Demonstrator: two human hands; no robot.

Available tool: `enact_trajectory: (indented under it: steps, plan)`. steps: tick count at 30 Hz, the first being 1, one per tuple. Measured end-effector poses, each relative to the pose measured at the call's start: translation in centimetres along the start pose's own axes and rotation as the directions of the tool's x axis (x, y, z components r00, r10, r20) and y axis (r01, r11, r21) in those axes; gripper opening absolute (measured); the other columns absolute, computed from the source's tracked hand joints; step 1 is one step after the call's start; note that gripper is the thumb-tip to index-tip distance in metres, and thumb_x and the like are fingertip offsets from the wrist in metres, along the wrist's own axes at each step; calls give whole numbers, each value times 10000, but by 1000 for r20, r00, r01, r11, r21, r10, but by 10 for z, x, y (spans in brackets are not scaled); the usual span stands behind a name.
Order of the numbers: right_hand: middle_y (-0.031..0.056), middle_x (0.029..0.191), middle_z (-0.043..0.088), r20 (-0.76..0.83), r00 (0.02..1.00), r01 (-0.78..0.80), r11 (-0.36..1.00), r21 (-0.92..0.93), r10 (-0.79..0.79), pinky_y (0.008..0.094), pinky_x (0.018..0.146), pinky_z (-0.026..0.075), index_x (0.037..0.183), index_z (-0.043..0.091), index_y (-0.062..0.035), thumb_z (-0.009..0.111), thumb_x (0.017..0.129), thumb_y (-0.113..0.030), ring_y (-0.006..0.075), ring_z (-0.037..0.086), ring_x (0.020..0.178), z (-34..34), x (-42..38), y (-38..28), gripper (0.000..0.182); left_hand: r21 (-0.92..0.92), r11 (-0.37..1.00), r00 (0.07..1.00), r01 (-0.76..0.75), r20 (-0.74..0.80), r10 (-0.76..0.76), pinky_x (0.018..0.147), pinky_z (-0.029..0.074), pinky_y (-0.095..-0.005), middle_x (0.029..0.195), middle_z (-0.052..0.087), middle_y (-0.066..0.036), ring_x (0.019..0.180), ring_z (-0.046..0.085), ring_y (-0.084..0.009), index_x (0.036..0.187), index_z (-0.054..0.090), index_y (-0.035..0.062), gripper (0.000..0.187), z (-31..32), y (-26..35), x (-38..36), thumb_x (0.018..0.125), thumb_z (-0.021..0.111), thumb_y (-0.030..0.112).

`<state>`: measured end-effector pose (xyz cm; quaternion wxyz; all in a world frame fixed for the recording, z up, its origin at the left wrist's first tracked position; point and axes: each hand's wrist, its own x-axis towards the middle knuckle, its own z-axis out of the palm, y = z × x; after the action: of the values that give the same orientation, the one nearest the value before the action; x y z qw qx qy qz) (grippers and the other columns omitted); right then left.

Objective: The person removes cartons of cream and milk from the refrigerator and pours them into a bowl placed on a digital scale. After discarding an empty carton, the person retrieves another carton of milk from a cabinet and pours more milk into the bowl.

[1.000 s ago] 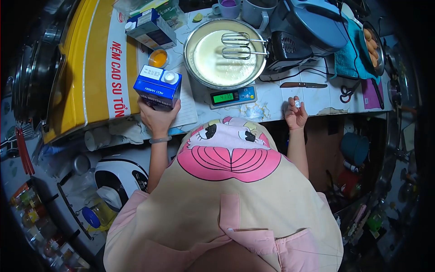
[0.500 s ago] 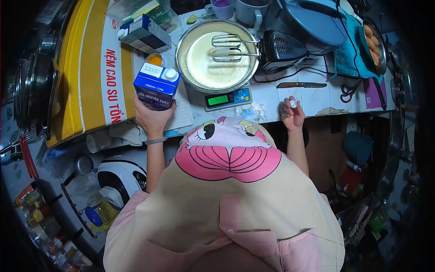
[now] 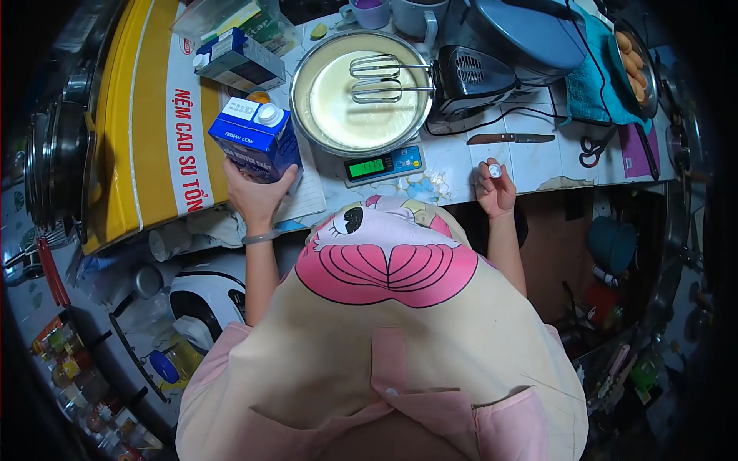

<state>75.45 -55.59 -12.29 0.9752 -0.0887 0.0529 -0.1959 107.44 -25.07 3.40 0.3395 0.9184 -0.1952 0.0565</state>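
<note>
My left hand (image 3: 257, 192) is wrapped round the lower part of a blue milk carton (image 3: 254, 146), which has a white top and a round white spout or cap. The carton is upright, or nearly so, left of a metal bowl (image 3: 298, 115). In the bowl is a pale creamy liquid. It rests on a kitchen scale (image 3: 384, 166) with a lit green display. A hand mixer (image 3: 473, 75) lies with its two beaters over the bowl. Near the table's front edge, my right hand (image 3: 496, 196) holds a small white round piece (image 3: 494, 170), perhaps a cap.
A knife (image 3: 510, 139) and scissors (image 3: 596, 151) lie on the right, with a bowl of eggs (image 3: 632, 65) beyond. Behind the milk stands another carton (image 3: 240, 61). A large yellow package (image 3: 131, 131) fills the left side. The mixer's cord crosses the tabletop.
My left hand has shifted the milk carton slightly left, and its angle has changed a little. The right hand stays almost where it was. The whole view has moved slightly.
</note>
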Motion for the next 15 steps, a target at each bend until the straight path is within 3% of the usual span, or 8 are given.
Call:
enact_trajectory:
  steps: [3,7,10,15]
  plan:
    - [106,938,511,-12,1000,13,1000,-2,-13,261,642,534,1208,541,3,439,1014,-288,143,513,679,-1,0,1,365,-41,999,1000,2,16,-2,874,491,-360,1078,597,-174,977,611,-255,1223,414,-22,917,0,-2,1,533,923,305]
    - [106,936,514,-7,1000,22,1000,-3,-22,272,650,546,1211,543,1,435,1015,-293,145,533,693,1,1,2,370,-70,998,1000,-2,15,3,870,490,-365,1070,604,-169,979,614,-264,1217,424,-17,912,-3,1,2,530,922,318]
    - [98,942,506,2,1000,20,1000,-1,-20,279,660,542,1219,539,-4,418,1021,-300,140,535,701,-2,1,2,376,78,997,1000,0,30,-3,860,489,-377,1056,614,-165,975,617,-282,1220,432,-6,919,-10,17,1,521,916,345]
    - [80,952,487,6,1000,8,1000,1,-8,290,679,528,1235,533,-11,388,1033,-313,127,527,708,-5,-1,0,392,117,992,999,-43,30,40,809,496,-432,1047,612,-189,938,627,-356,1229,418,17,949,-9,16,4,500,881,411]
